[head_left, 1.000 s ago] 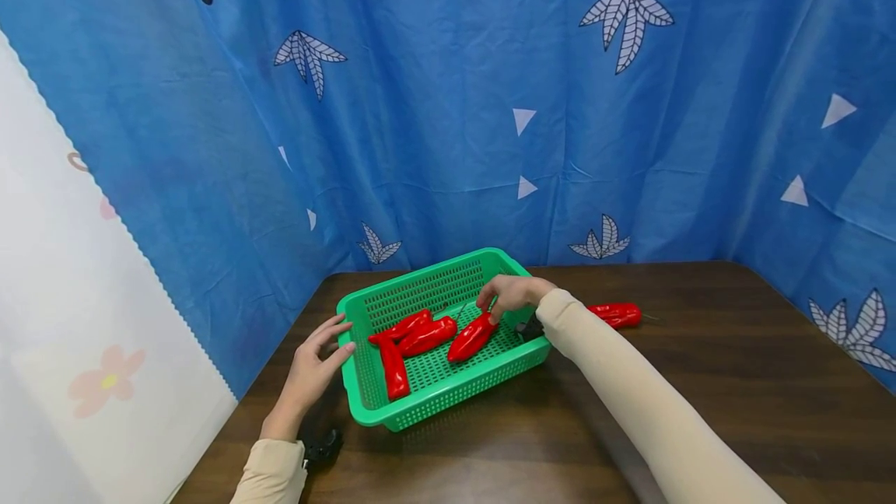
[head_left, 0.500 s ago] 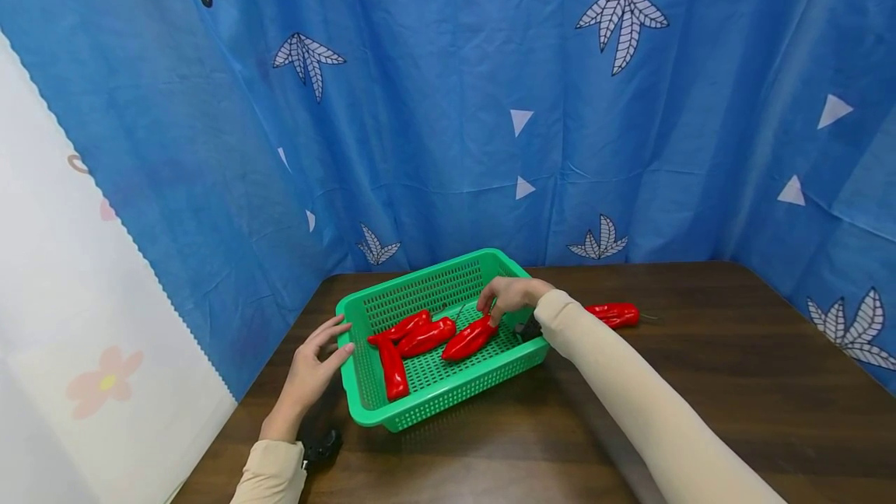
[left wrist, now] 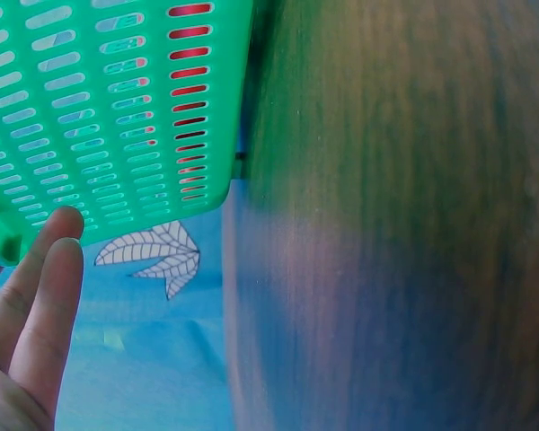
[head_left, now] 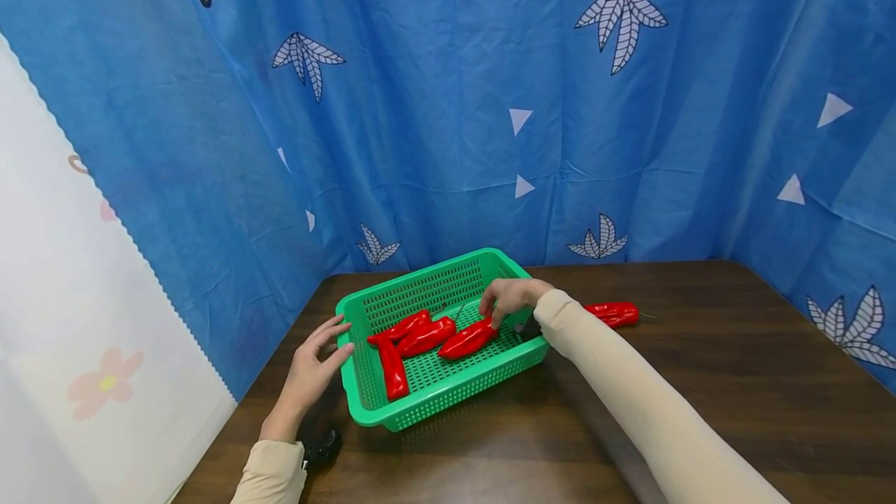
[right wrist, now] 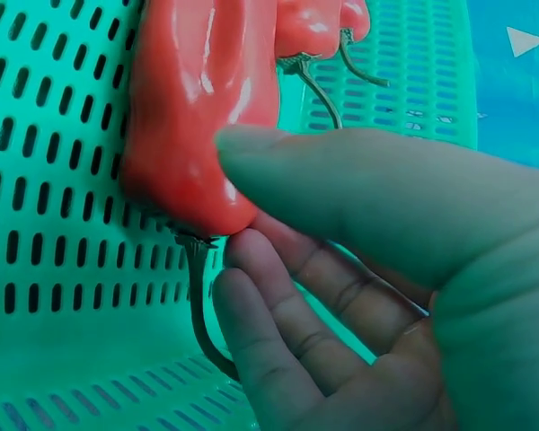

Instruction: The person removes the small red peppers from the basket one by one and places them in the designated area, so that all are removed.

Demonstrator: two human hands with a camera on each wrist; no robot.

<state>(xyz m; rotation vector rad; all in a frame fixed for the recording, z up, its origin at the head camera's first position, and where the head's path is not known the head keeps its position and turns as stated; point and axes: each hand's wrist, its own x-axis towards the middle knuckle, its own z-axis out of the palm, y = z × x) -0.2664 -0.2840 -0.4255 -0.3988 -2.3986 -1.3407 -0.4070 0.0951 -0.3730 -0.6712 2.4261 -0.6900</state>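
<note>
Right hand (head_left: pixel 509 298) is down inside the right end of the green basket (head_left: pixel 455 400), pinching a red pepper (head_left: pixel 463 341) near its stem end: thumb on the upper side, fingertips at the lower edge, narrow grip. Right wrist view shows the pepper's green stem (right wrist: pixel 196 292) curving past the fingertips, pepper body against or just above the perforated plastic; can't tell which. Blunt tip points left, toward three other red peppers in the basket: back one (head_left: pixel 409 325) and middle one (head_left: pixel 428 337) side by side, front-left one (head_left: pixel 393 372) running toward the near rim. Left hand (head_left: pixel 313 364) is at the basket's left end, thumb and fingers spread wide, fingertips at the rim; can't tell how firm the contact is. One more red item (head_left: pixel 619 313), pepper-like with a stem, lies outside the basket on the brown table (head_left: pixel 735 379), partly hidden by the right sleeve (head_left: pixel 630 395). Black wrist gear (head_left: pixel 322 448) shows by the left sleeve (head_left: pixel 269 473). Blue curtain (head_left: pixel 420 115) with leaf prints hangs behind.
</note>
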